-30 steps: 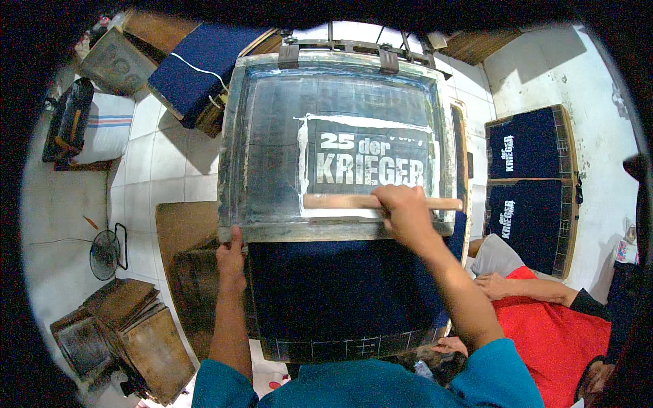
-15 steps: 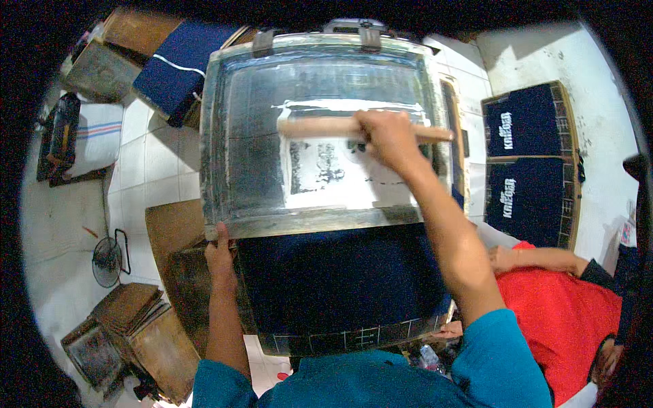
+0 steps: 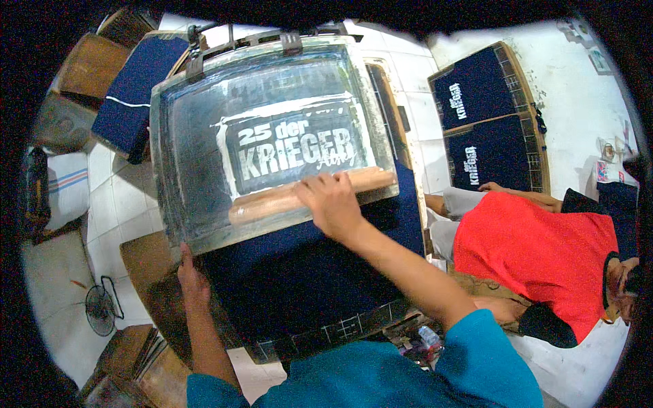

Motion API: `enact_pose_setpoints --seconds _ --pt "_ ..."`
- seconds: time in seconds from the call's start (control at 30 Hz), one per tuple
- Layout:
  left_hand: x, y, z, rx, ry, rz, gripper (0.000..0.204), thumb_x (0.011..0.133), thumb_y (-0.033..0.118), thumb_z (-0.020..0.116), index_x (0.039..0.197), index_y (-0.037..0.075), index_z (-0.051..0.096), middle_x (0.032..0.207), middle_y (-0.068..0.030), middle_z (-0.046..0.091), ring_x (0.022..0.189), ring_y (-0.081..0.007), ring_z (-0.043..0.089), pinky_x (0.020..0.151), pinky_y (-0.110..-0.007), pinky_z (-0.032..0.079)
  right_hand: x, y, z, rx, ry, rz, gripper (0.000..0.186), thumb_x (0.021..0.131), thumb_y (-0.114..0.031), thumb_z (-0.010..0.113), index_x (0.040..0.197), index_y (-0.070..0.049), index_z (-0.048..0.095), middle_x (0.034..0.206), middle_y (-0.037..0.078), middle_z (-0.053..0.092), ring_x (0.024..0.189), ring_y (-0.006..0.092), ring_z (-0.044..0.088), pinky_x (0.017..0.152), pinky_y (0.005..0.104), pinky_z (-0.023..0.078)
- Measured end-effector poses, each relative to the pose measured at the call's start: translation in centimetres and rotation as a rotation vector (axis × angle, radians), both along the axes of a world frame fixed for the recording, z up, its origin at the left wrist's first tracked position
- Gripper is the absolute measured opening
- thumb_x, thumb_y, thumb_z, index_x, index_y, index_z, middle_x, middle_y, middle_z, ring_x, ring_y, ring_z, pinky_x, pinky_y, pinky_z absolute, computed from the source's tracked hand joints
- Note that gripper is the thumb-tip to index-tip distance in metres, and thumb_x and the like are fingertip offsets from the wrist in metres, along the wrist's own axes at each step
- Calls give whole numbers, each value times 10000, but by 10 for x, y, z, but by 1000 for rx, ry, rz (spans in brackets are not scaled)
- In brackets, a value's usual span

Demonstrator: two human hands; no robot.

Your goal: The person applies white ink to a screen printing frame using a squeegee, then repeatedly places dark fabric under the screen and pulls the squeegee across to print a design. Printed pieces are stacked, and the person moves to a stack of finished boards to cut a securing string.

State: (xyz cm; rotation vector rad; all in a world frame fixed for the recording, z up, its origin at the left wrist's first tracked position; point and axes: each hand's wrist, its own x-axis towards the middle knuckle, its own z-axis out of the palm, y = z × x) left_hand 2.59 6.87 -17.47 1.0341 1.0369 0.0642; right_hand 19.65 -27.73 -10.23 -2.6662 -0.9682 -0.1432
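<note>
A screen-printing frame (image 3: 166, 197) with a grey mesh lies over a dark navy fabric piece (image 3: 299, 292) on a board. White block lettering (image 3: 292, 146) shows in the mesh, bordered by streaks of white ink. My right hand (image 3: 331, 204) is closed over a wooden squeegee (image 3: 265, 204), which rests tilted across the near part of the mesh. At the frame's near left corner, my left hand (image 3: 193, 280) grips the edge with the thumb upward; its other fingers are mostly hidden.
A person in a red shirt (image 3: 530, 245) is close by on the right. Beyond stand boards with printed navy fabric (image 3: 483, 149). More navy fabric (image 3: 132, 102) lies at far left, above a small fan (image 3: 100, 309). Metal hinge clamps (image 3: 291, 44) hold the frame's far edge.
My right hand has drawn the squeegee toward me, from mid-screen to the near edge. The pool of white ink has gone from the mesh middle, exposing the lettering. My left hand keeps its corner.
</note>
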Motion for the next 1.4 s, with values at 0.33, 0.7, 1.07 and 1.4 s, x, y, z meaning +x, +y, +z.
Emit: enact_pose_setpoints --seconds 0.33,0.7,1.07,1.4 --pt "-6 -3 21 142 16 75 486 949 496 735 1175 75 645 985 3 672 822 -117 601 701 -293 474 114 25 62 -229 521 164 242 804 -179 716 1014 -74 658 907 200 707 897 444 676 773 537 516" --pt "-4 -7 31 134 -61 121 475 978 447 712 1237 56 639 1098 -26 696 940 -147 635 810 -324 499 86 20 39 -148 400 117 280 760 -75 705 1032 -71 639 948 184 715 932 422 682 793 519 528" --pt "1 -7 55 90 -49 123 447 987 487 679 1196 92 676 1067 -2 702 911 -143 613 775 -313 448 255 70 18 -221 345 101 228 887 -99 645 1106 -99 709 1000 181 747 941 377 736 759 510 563" --pt "0 -4 68 20 -121 123 446 1001 475 646 1270 119 650 1125 3 697 995 -165 619 904 -342 457 -13 9 71 -79 49 37 328 798 -65 674 1122 -118 668 1087 62 686 1035 274 644 909 461 460"
